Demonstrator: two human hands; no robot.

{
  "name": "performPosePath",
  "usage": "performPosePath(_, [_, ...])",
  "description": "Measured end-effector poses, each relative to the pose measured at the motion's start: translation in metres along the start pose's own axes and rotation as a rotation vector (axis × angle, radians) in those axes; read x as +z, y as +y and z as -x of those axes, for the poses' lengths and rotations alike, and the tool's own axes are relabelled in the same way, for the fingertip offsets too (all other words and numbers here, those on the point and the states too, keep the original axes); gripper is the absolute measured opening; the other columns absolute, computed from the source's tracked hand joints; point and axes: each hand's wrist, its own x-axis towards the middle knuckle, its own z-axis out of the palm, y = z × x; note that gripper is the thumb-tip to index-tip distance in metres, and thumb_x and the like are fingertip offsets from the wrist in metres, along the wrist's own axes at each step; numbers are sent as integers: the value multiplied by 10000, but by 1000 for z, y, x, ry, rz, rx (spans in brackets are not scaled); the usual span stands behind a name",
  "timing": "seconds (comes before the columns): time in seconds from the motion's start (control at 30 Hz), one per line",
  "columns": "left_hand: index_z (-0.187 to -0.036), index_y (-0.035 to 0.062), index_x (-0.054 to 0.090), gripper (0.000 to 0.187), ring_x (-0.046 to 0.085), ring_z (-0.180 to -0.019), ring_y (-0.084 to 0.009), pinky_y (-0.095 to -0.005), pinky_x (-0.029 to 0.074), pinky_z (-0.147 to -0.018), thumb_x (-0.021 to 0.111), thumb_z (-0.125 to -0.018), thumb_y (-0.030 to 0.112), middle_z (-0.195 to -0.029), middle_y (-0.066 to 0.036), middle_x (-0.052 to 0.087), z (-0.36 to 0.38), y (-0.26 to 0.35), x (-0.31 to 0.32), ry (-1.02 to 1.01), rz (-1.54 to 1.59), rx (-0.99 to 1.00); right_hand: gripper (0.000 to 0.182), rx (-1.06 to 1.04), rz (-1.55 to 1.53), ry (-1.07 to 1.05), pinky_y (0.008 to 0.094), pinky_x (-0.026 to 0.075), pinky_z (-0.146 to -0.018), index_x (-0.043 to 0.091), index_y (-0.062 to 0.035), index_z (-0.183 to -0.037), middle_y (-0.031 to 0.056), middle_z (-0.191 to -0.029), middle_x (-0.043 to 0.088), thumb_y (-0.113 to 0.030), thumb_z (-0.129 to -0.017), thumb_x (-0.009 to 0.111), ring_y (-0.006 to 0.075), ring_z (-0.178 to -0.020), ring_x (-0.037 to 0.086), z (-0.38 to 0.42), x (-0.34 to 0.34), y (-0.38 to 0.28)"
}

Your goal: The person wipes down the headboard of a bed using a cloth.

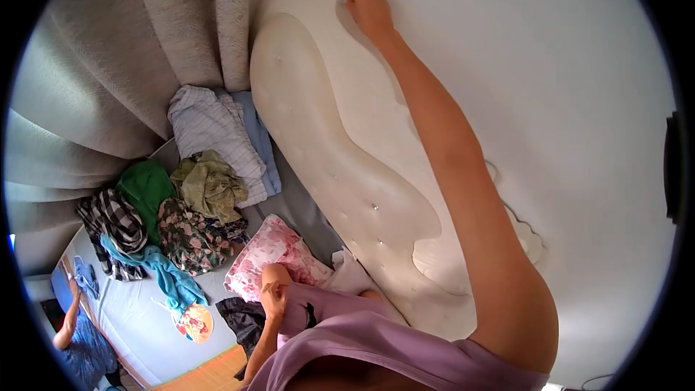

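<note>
cream headboard [340, 174] | pink floral pillow [271, 253] | grey curtain [145, 36]

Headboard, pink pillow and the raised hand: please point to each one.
headboard [326, 152], head view, padded front.
pink pillow [271, 250], head view, middle of cover.
right hand [365, 7], head view, back of hand.

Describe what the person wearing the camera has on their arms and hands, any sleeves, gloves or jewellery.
Both arms are bare, with no sleeves reaching them. The right hand shows no glove, ring or watch, and neither does the left hand. The only clothing in view is a lilac top at the shoulders.
</note>
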Motion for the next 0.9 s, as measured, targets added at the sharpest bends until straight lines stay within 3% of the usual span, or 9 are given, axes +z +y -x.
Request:
performPosePath(0.07, [-790, 62, 682, 63, 589, -654, -312, -399, 467, -603, 626, -762, 65, -688, -145, 598, 2, 2, -5, 40, 43, -63, 149, 97, 0, 68, 435, 511, -736, 628, -38, -985, 143, -961, 661, -77, -879, 531, 334, -853, 637, 3, 5, -6])
performPosePath(0.13, [-789, 61, 682, 65, 604, -646, -303, -391, 486, -611, 623, -766, 74, -700, -138, 617, 9, -9, -7, 46, -50, -100, 129, 144, -112, 144, 398, 506, -715, 644, -54, -995, 123, -958, 674, -75, -885, 580, 305, -823, 648, 5, 4, -2])
performPosePath(0.27, [-782, 57, 680, 71, 617, -649, -306, -386, 499, -616, 622, -774, 97, -707, -140, 626, 11, 2, -15, 50, 11, -161, 111, -81, -170, 283, 391, 506, -709, 642, -61, -975, 125, -982, 677, -70, -890, 573, 284, -831, 656, -44, 1, 17])
performPosePath(0.33, [-776, 52, 681, 80, 617, -652, -311, -394, 498, -615, 619, -776, 102, -710, -144, 628, 10, 3, -14, 70, -19, -139, 75, -156, -49, -135, 373, 505, -716, 630, -39, -936, 124, -949, 679, -45, -876, 587, 268, -814, 654, -83, 11, 26])
performPosePath(0.37, [-773, 49, 682, 86, 617, -654, -314, -397, 498, -614, 617, -777, 105, -711, -146, 629, 9, 4, -14, 82, -35, -126, 75, -163, -49, -127, 373, 505, -716, 630, -39, -936, 124, -949, 679, -45, -876, 587, 268, -814, 654, -97, 16, 27])
performPosePath(0.53, [-792, 73, 694, 110, 624, -694, -357, -430, 496, -653, 629, -778, 160, -761, -168, 642, 14, 0, -12, 142, -12, -148, 137, -232, -128, -624, 338, 506, -775, 699, -36, -964, 113, -906, 695, -28, -851, 621, 249, -845, 651, -126, 51, 37])
performPosePath(0.67, [-784, 68, 689, 111, 629, -695, -356, -428, 498, -644, 631, -781, 162, -768, -169, 648, 15, -2, -11, 152, 26, -214, 175, -279, -110, -740, 326, 508, -783, 730, -72, -984, 109, -931, 699, -34, -844, 631, 235, -863, 650, -132, 34, 36])
performPosePath(0.77, [-762, 45, 678, 71, 604, -672, -322, -394, 492, -635, 616, -756, 80, -710, -144, 623, 11, -6, -6, 180, -4, -136, 151, -234, -163, -743, 318, 505, -773, 726, -56, -956, 109, -925, 703, -32, -838, 636, 219, -837, 649, -122, 20, 29])
performPosePath(0.9, [-759, 41, 672, 69, 600, -667, -329, -400, 487, -628, 616, -753, 82, -710, -149, 613, 12, -2, -6, 200, 15, -176, 141, -169, -179, -554, 311, 497, -748, 706, -32, -934, 122, -866, 696, -2, -828, 619, 203, -781, 634, -99, 6, 29])
